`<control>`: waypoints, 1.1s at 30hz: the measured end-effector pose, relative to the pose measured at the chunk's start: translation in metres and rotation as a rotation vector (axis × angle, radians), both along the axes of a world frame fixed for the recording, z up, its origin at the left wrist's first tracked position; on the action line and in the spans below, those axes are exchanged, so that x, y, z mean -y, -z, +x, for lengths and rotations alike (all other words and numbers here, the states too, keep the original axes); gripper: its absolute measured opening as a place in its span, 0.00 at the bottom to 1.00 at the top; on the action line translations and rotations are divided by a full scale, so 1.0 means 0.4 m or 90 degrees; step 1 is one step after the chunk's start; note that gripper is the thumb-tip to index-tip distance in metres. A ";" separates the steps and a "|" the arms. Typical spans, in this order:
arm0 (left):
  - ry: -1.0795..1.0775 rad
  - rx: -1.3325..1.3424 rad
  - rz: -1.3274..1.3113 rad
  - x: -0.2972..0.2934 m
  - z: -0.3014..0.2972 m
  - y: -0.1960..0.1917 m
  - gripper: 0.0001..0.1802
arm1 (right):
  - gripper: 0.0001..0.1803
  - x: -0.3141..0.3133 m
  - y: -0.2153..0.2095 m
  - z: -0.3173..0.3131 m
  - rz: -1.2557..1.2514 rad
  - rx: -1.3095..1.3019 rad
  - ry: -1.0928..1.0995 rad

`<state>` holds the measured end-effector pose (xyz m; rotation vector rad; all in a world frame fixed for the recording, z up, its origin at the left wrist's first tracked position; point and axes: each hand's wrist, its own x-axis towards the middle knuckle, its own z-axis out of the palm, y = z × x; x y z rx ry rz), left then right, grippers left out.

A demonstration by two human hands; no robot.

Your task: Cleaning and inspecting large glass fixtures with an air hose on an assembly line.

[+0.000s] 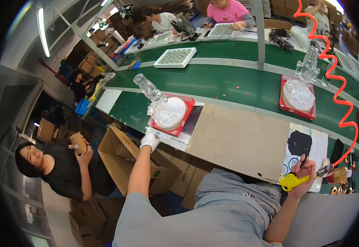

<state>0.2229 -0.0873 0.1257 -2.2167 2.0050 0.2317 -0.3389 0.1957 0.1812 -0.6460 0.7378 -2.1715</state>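
Along the green table point(126, 109), the left arm point(140, 175) is outstretched, its gloved left hand point(149, 140) by a red tray point(186, 116) bearing clear parts point(156, 99), grip impossible to tell; the right forearm point(284, 216) angles upward, right hand point(305, 179) wrapped around a yellow air gun point(291, 182) near a brown board point(237, 142).

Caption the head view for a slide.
Gloved left hand beside a red tray of clear parts, right hand holding a yellow air gun, at a green workbench.

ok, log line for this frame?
left hand: white-gloved, by red tray | right hand: gripping yellow air gun | orange hose: coiled
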 end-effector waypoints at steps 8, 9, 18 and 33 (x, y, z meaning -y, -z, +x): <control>0.271 -0.164 0.226 -0.169 -0.218 0.055 0.20 | 0.13 0.009 0.066 0.064 0.076 -0.065 -0.032; 0.316 -0.145 0.217 -0.185 -0.270 0.043 0.19 | 0.13 0.013 0.078 0.070 0.074 -0.067 -0.042; 0.456 -0.538 0.112 -0.386 -0.687 0.018 0.17 | 0.12 0.065 0.196 0.243 0.129 -0.032 -0.142; 0.139 -0.994 0.577 -0.510 -0.830 0.293 0.21 | 0.09 0.100 0.337 0.187 0.305 -0.090 -0.338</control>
